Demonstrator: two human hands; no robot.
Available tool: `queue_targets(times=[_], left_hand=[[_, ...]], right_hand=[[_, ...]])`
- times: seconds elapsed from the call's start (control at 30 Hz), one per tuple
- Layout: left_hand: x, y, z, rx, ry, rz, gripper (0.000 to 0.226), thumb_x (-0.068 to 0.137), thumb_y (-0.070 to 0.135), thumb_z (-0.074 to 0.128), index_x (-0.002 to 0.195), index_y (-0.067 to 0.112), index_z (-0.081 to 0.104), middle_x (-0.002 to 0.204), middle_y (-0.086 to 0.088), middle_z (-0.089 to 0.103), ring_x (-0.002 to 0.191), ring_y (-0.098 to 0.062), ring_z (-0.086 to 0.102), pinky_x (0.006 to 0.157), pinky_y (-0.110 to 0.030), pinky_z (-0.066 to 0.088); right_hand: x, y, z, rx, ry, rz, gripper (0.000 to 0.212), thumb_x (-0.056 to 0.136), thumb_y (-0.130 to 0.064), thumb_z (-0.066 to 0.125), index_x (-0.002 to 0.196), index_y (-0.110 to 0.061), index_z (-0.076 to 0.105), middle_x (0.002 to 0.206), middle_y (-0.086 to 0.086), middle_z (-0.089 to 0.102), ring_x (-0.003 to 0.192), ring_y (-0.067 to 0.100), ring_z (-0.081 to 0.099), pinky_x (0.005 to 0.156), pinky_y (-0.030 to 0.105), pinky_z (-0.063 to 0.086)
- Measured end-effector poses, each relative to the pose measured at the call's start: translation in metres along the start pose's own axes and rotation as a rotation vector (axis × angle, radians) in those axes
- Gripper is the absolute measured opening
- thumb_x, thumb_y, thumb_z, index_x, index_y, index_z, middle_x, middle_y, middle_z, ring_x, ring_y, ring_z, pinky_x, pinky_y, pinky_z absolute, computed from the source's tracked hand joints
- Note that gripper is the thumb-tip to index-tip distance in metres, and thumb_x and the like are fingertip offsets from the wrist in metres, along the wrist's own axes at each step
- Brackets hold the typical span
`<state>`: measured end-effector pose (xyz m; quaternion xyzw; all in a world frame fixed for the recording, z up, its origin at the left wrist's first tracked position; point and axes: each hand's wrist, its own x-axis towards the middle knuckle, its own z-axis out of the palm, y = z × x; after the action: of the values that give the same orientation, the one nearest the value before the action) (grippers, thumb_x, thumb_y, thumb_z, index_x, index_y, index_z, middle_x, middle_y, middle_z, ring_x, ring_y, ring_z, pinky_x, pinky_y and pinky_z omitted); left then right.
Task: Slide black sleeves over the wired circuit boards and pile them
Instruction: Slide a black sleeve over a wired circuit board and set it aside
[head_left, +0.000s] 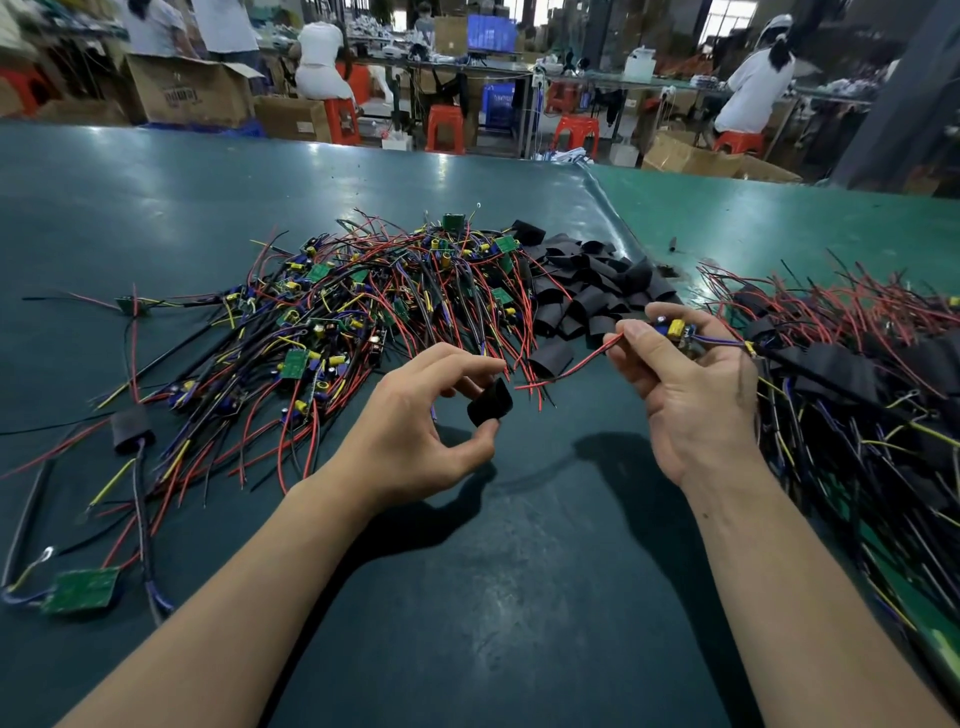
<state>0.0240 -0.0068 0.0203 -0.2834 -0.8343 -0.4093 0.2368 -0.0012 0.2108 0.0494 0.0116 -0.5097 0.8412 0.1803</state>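
**A:** Head view, factory bench: what are the two hands doing?

**B:** The left hand (415, 415), just left of frame centre, pinches a short black sleeve (489, 402) between thumb and curled fingers, holding it above the dark green table (493, 571). The right hand (685, 384), at about three o'clock from the left, grips a wired circuit board (675, 328) with a yellow component on top. Its red wires (571, 366) trail toward nine o'clock, their tips just short of the sleeve; the two are apart.

**A:** And the stock around them?

**B:** At twelve o'clock from the hands lies a tangled heap of bare boards (374, 301), green boards with red, black and yellow leads. Touching that heap's right edge, at about one o'clock, sits a mound of loose sleeves (587, 280). At three o'clock, along the right edge of the table, lies the finished pile (841, 364) of boards already wrapped in black, wires spilling toward the viewer.

**A:** Anything lying on its own?

**B:** A sleeved board (132, 428) lies at nine o'clock, and a stray green board (83, 590) at about eight, near the left forearm.

**A:** The background?

**B:** At twelve o'clock beyond the table, seated workers (756, 88) in white, red stools (445, 127) and cardboard boxes (192, 91).
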Motion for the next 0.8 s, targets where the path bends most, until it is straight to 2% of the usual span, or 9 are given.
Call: queue_targets(times=[0.23, 0.47, 0.7, 0.8], left_hand=[[0.000, 0.002, 0.002, -0.008, -0.004, 0.027, 0.044, 0.075, 0.004, 0.077, 0.118, 0.008, 0.067, 0.102, -0.004, 0.065, 0.093, -0.014, 0.064, 0.084, -0.036, 0.053], [-0.001, 0.002, 0.002, 0.000, -0.013, 0.034, 0.044, 0.076, 0.006, 0.077, 0.119, 0.009, 0.066, 0.102, -0.001, 0.065, 0.093, -0.012, 0.063, 0.087, -0.029, 0.052], [-0.001, 0.002, 0.002, 0.092, 0.008, -0.009, 0.042, 0.079, 0.008, 0.076, 0.120, 0.012, 0.066, 0.101, 0.002, 0.067, 0.092, -0.014, 0.065, 0.087, -0.042, 0.054], [-0.001, 0.001, 0.000, 0.104, 0.001, -0.004, 0.042, 0.078, 0.012, 0.078, 0.119, 0.013, 0.067, 0.101, 0.003, 0.066, 0.091, -0.015, 0.064, 0.086, -0.043, 0.053]], right_hand=[[0.002, 0.006, -0.002, -0.105, 0.009, 0.001, 0.022, 0.084, 0.012, 0.067, 0.094, -0.006, 0.060, 0.081, 0.018, 0.059, 0.064, 0.022, 0.066, 0.064, 0.025, 0.056], [-0.001, 0.009, -0.003, -0.278, 0.035, -0.116, 0.019, 0.086, 0.007, 0.068, 0.097, -0.005, 0.061, 0.081, 0.016, 0.062, 0.063, 0.018, 0.067, 0.067, 0.028, 0.058], [-0.013, 0.018, 0.006, -0.366, -0.181, -0.167, 0.013, 0.090, -0.001, 0.067, 0.098, -0.011, 0.063, 0.076, 0.007, 0.070, 0.068, 0.019, 0.070, 0.068, 0.029, 0.059], [-0.013, 0.018, 0.007, -0.400, -0.153, -0.228, 0.015, 0.093, -0.002, 0.064, 0.097, -0.016, 0.061, 0.075, 0.004, 0.068, 0.067, 0.020, 0.070, 0.069, 0.031, 0.059]])
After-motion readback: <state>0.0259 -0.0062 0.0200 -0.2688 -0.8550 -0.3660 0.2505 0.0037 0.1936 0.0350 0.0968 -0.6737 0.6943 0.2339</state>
